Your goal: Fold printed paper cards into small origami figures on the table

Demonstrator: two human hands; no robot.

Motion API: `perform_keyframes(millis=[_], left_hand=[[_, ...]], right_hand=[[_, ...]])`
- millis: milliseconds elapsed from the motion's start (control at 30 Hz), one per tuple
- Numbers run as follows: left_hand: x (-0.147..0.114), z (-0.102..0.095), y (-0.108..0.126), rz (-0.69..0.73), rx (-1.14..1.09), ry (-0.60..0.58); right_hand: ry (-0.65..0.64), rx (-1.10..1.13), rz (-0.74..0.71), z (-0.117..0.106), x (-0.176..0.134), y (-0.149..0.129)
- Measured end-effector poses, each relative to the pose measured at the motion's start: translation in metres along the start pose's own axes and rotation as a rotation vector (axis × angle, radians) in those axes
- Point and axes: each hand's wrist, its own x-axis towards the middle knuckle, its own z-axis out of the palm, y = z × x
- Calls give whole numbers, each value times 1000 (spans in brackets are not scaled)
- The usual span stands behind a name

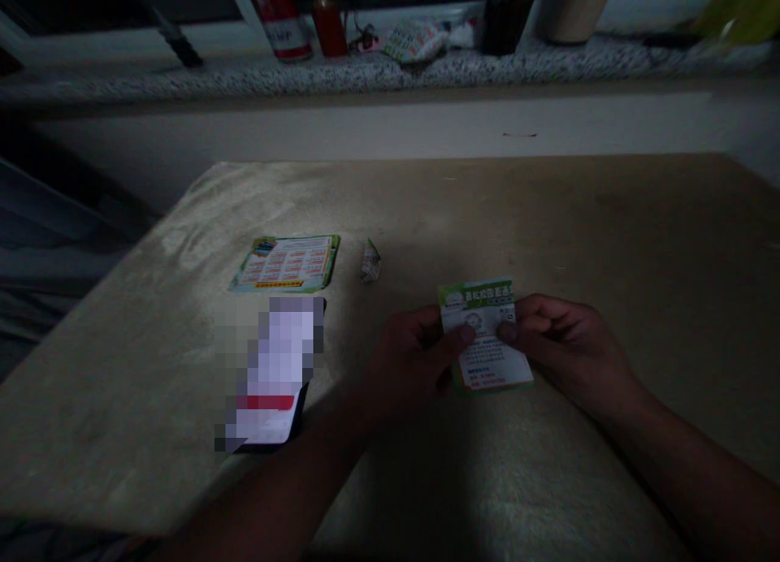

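Note:
Between my two hands, above the right half of the table, is a small printed leaflet (493, 365) with a green header and white lower part. My left hand (414, 351) pinches its left side, thumb on the printed face. On the right side, my right hand (566, 339) grips it the same way, its thumb near the other one. The fingers behind the paper are partly hidden. Left of my hands lies a phone (274, 367) with a lit, blurred-out screen. Beyond the phone rests a stack of similar printed leaflets (289, 263). A small folded paper piece (370, 263) stands beside that stack.
The table (152, 318) has a pale cover and meets a white wall. Above it, a speckled stone sill (231, 79) carries a red can (280, 22), a small red bottle (330, 26), a crumpled wrapper (414, 42), a dark cup (505, 18) and a beige container (576, 10).

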Motion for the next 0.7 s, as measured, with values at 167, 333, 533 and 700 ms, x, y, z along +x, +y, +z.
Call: perform_keyframes(millis=[167, 333, 533, 700], left_hand=[[1, -1, 3, -26, 8, 38], [5, -7, 2, -62, -149, 67], [6, -3, 10, -219, -409, -44], [2, 2, 20, -290, -379, -39]], right_hand=[[-5, 19, -30, -3, 2, 4], [137, -199, -333, -1, -2, -2], [19, -670, -756, -2, -5, -8], [34, -721, -805, -4, -5, -9]])
